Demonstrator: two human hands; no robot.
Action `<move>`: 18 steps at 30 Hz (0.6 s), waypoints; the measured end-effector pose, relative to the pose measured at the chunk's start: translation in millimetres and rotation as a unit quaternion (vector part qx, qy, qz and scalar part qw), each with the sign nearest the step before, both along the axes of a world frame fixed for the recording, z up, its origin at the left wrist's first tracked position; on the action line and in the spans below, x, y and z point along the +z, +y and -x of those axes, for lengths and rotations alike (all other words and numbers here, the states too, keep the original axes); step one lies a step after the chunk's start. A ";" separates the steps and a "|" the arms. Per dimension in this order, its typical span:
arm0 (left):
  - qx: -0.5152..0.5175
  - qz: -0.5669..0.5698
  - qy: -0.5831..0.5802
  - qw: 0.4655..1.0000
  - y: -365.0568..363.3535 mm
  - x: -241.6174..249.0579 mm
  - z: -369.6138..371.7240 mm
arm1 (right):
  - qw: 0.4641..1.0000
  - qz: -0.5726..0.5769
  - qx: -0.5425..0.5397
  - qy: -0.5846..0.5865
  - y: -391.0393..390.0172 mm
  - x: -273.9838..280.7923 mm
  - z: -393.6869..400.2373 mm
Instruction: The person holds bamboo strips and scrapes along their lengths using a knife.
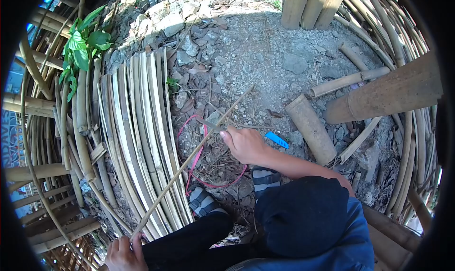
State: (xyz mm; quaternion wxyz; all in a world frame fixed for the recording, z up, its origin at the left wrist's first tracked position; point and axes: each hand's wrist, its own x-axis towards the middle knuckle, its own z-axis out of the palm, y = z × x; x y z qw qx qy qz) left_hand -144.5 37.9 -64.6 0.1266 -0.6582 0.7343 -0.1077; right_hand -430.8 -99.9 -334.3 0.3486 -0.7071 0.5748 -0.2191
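A long thin bamboo strip (176, 175) runs diagonally across the view, from the ground near the middle to the lower left. My left hand (125, 254) is closed around its near end. In my right hand (244, 144) is a knife (210, 125), its handle hidden by the fingers. The blade points to the upper left and crosses the strip just beyond the thumb. Under the strip lies a row of split bamboo slats (142, 129). A loop of pink string (195, 162) lies on the ground below the knife.
A blue plastic object (277, 140) lies right of my right hand. Cut bamboo pieces (310, 129) and a thick bamboo pole (386, 93) are on the right. Bamboo posts (313, 6) stand at the back. Bamboo framework (35, 171) and a leafy plant (81, 46) border the left.
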 end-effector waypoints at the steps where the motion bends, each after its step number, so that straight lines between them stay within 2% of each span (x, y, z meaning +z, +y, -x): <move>1: 0.000 0.000 0.000 1.000 0.9 -0.6 -0.7 | 1.000 0.012 0.009 0.014 -8.9 -9.0 10.2; 4: -0.014 0.004 -0.015 1.000 3.8 -3.8 -2.8 | 0.998 0.027 -0.004 0.054 -18.1 -22.8 17.2; 6: 0.041 -0.015 -0.017 0.999 5.9 -4.8 -4.4 | 0.998 0.021 -0.014 0.061 -15.1 -17.2 12.3; 8: 0.029 0.000 -0.007 1.000 6.5 -5.6 -3.3 | 0.997 0.007 -0.038 0.059 -12.0 -19.1 8.4; 11: 0.003 0.027 0.010 1.000 3.5 -7.6 -0.4 | 0.999 0.000 0.013 0.046 3.1 14.2 2.0; 14: -0.017 0.043 0.013 0.999 3.7 -7.5 -0.1 | 0.999 0.018 0.008 0.050 -1.2 -7.9 7.4; 15: -0.025 0.045 0.009 0.999 4.0 -7.4 0.4 | 0.997 -0.007 -0.038 0.061 -11.7 -22.4 15.5; 16: -0.025 0.047 0.008 0.999 4.7 -6.7 0.1 | 0.997 -0.005 -0.038 0.061 -21.5 -34.0 22.9; 18: 0.030 0.011 -0.004 0.999 8.3 -7.0 0.7 | 0.994 -0.035 -0.066 0.082 -35.1 -42.5 37.1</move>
